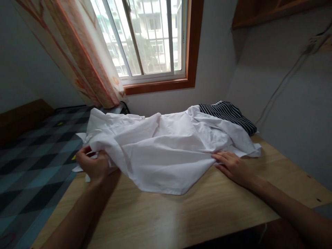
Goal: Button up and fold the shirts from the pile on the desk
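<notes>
A crumpled white shirt (166, 145) lies spread across the wooden table (181, 214). My left hand (93, 164) is at the shirt's left edge, fingers closed round a fold of the white cloth. My right hand (232, 165) rests at the shirt's right side, fingers stretched out flat and pressing the fabric's edge onto the table. A dark garment with thin white stripes (229, 116) lies behind the shirt at the back right, partly covered by it.
A bed with a blue and black checked cover (33, 162) stands to the left of the table. A window (147, 38) with an orange patterned curtain (85, 55) is behind. A grey wall with a cable (282, 83) runs along the right.
</notes>
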### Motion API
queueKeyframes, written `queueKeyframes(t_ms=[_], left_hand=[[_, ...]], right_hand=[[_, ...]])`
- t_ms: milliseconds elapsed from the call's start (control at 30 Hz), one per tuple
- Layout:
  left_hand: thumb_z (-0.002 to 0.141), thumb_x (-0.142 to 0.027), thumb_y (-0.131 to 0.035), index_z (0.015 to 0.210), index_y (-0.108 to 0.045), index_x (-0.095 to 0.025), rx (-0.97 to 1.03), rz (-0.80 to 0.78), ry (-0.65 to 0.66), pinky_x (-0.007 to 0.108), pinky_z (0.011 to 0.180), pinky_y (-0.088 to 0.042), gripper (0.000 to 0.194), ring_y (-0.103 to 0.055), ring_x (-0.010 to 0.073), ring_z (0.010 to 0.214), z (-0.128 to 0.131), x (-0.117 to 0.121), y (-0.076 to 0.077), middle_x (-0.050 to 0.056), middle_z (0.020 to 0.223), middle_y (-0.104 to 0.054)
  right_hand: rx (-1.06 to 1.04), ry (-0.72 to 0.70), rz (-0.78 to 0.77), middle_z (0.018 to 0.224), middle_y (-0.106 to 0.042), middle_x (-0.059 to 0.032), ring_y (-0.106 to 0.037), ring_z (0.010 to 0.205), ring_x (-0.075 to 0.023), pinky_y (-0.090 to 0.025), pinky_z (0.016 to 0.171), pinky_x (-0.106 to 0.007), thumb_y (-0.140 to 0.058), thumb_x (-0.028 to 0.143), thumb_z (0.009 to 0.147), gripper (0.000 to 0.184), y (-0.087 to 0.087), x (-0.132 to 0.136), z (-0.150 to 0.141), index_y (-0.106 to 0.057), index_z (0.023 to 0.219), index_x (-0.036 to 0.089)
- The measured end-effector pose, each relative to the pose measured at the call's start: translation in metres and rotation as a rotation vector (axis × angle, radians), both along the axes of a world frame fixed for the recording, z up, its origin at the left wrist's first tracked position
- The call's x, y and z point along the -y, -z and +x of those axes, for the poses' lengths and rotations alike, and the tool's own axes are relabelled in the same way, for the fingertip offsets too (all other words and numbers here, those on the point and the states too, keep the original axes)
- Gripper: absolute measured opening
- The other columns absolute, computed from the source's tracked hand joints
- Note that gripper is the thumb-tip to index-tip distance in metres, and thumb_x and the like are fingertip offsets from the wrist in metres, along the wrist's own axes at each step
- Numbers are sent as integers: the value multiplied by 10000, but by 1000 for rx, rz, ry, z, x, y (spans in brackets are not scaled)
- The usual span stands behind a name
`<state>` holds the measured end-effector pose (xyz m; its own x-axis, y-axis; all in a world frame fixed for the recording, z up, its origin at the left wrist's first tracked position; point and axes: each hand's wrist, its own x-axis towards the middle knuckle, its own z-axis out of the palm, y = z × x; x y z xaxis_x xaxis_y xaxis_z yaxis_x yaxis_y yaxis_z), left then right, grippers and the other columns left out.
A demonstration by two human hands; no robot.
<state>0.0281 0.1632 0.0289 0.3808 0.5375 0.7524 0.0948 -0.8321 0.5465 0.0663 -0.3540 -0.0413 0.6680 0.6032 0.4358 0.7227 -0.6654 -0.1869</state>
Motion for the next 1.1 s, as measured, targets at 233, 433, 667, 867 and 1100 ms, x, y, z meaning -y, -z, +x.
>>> queueKeyframes(t_ms=[233, 433, 667, 867, 1100], left_hand=[[839, -289, -640, 1195, -552, -213, -189, 811, 821, 465, 1018, -395, 374, -510, 294, 1199, -46, 109, 5, 106, 1247, -578], [868, -562, -568, 1347, -491, -159, -695, 786, 1258, 475, 1015, -419, 631, -532, 313, 1203, -38, 158, 22, 148, 1314, -588], [925, -317, -491, 1191, -602, -167, -649, 643, 1235, 424, 945, -467, 325, -586, 277, 1122, -26, 149, 30, 136, 1210, -651], [976, -374, -325, 660, -529, -169, -792, 256, 1401, 231, 578, -418, 428, -523, 120, 560, -48, 151, -15, 10, 606, -569], [909, -499, -526, 856, -669, -195, -1262, 187, 1620, 213, 646, -460, 340, -622, 141, 693, -62, 166, -51, 7, 781, -685]], right_hand=[[141, 77, -147, 1005, -680, -124, -621, 913, -280, -483, 830, -428, -438, 115, 920, 326, -11, 19, 3, -641, 1173, 141], [101, 182, 176, 858, -690, -82, -642, 799, -239, -496, 745, -363, -511, 232, 908, 179, -41, 41, -11, -681, 907, 176], [19, 519, 604, 847, -704, -56, -656, 764, -257, -532, 713, -371, -612, 457, 865, 235, -93, 89, -35, -698, 898, 240], [-646, 108, 224, 892, -713, -80, -666, 879, -276, -543, 814, -376, -597, 573, 846, 382, -92, 112, -49, -729, 806, 217], [-686, 142, 254, 1093, -694, -113, -648, 1017, -318, -527, 870, -427, -558, 543, 865, 409, -50, 108, -24, -687, 1115, 247]])
